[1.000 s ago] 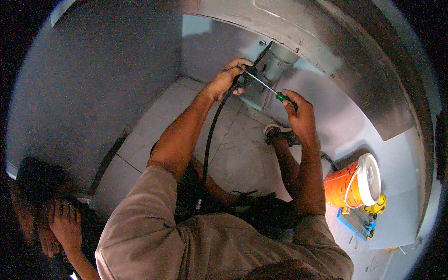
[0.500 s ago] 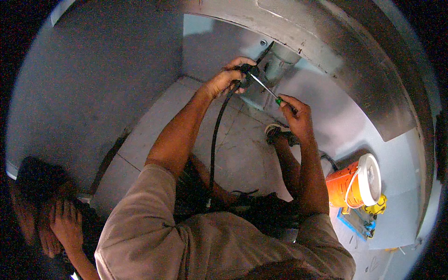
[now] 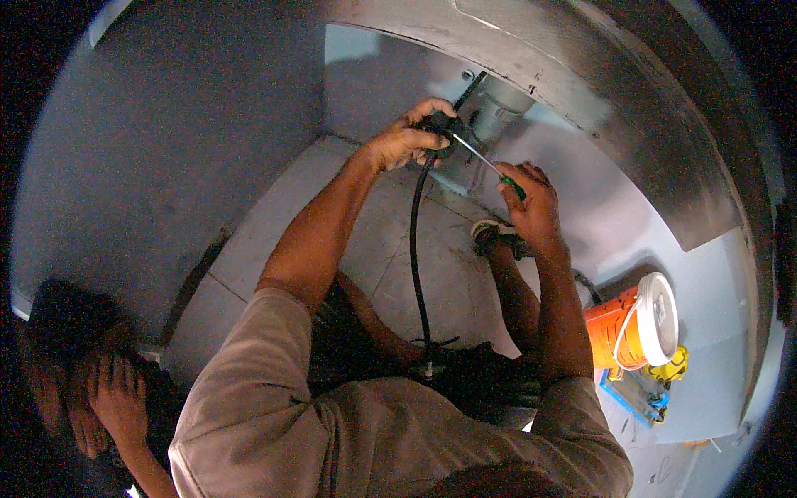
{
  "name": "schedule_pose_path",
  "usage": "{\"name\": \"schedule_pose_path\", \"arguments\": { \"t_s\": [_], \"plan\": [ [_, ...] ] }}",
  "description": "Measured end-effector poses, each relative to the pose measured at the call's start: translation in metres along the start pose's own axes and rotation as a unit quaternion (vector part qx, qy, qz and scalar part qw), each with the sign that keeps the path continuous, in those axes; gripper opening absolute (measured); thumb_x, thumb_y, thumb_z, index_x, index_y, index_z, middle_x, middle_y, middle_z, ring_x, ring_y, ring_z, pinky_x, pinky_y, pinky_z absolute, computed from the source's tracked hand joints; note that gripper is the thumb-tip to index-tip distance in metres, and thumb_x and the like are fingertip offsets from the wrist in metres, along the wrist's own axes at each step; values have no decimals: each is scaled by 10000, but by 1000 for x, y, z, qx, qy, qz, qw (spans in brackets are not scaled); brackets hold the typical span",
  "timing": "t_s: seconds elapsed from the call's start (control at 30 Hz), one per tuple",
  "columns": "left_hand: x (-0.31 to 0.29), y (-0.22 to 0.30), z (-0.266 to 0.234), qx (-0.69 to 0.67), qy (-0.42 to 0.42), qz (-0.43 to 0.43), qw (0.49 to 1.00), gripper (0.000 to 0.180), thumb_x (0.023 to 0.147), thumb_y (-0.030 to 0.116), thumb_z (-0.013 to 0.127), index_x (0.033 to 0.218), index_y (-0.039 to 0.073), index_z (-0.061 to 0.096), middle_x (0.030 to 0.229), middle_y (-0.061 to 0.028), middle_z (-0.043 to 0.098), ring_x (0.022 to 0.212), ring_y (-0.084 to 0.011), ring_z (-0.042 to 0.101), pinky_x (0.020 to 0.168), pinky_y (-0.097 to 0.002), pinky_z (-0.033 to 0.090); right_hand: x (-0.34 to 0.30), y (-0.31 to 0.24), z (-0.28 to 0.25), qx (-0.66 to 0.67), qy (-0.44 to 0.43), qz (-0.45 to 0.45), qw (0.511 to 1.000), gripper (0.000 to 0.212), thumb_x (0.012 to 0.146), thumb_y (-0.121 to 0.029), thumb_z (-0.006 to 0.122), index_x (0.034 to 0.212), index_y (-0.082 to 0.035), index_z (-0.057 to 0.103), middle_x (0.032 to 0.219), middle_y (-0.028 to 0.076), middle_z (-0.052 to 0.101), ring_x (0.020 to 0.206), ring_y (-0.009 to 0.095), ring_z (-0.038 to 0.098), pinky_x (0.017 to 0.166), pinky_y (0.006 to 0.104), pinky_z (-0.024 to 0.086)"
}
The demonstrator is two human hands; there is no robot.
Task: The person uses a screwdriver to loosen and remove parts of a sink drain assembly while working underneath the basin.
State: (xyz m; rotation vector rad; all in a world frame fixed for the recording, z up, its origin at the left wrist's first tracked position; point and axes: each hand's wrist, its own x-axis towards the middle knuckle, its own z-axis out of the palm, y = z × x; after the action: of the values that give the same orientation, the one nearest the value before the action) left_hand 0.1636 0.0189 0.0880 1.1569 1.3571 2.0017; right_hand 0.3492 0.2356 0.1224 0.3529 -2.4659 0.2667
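My left hand [image 3: 407,141] is closed around a dark round fitting [image 3: 442,126] under the steel counter, thumb and fingers on its near side. From the fitting a black hose [image 3: 414,241] hangs in a curve toward my lap, its metal end near my clothes. A second dark length of hose [image 3: 471,90] runs up from the fitting. My right hand [image 3: 533,203] grips the green handle of a screwdriver [image 3: 481,158], its shaft slanting up-left so the tip meets the fitting. The exact contact is too dark to tell. Just right of the fitting is a grey drain pipe [image 3: 496,118].
A curved steel counter edge [image 3: 614,100] hangs overhead. To the right an orange bucket with a white lid [image 3: 618,324] lies tilted beside a blue tray [image 3: 624,397] and a yellow item [image 3: 669,365]. Another person's hand [image 3: 119,398] rests at lower left, near a grey wall [image 3: 183,149].
The screwdriver's handle and my right hand have shifted slightly right and down, with the fingers regripped. The hanging hose has swung to the right. My left hand stays on the fitting.
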Motion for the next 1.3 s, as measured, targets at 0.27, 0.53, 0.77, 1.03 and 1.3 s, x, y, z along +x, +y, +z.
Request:
{"name": "schedule_pose_path", "arguments": {
  "t_s": [0.27, 0.53, 0.77, 1.03, 1.3],
  "plan": [
    [-5, 23, 9, -14, 0, -27, 1000, 461, 801, 98, 686, 1211, 217, 512, 945, -22, 575, 640, -131, 560, 475, -233, 391, 2, 1, -12, 303, -124, 145, 934, 371, 922, -67, 590, 1293, -44, 581, 1025, 97, 674, 759, 165, 616, 708, 317, 507],
    [-2, 30, 34, -59, -18, -62, 996, 547, 782, 102, 660, 1311, 140, 524, 1036, -56, 603, 789, -143, 616, 585, -243, 534, 23, -33, -32, 338, -137, 117, 924, 388, 925, -85, 592, 1313, -86, 580, 913, 16, 653, 610, 53, 502, 525, 199, 394],
    [11, -19, 8, -8, 19, -192, 981, 446, 901, 303, 647, 1228, 17, 545, 952, -121, 660, 746, -195, 659, 591, -268, 551, -25, -46, -7, 289, 83, 213, 930, 338, 908, -86, 647, 1244, -79, 617, 871, -2, 646, 692, 48, 520, 590, 206, 424],
    [15, -26, -15, -297, -53, -138, 943, 478, 973, 491, 473, 1139, 48, 543, 874, -160, 648, 556, -171, 537, 416, -278, 398, -9, -71, -36, 122, 96, 135, 979, 179, 874, -93, 688, 1039, -21, 684, 965, 113, 726, 892, 207, 695, 795, 311, 527],
    [5, 0, -2, -308, -39, -148, 939, 507, 1002, 543, 377, 1125, 79, 541, 766, -147, 607, 408, -145, 419, 381, -268, 339, 14, -72, -46, 38, 55, 43, 997, 180, 833, -68, 683, 1004, -12, 675, 874, 163, 710, 795, 254, 711, 739, 319, 533]
  ]
}}
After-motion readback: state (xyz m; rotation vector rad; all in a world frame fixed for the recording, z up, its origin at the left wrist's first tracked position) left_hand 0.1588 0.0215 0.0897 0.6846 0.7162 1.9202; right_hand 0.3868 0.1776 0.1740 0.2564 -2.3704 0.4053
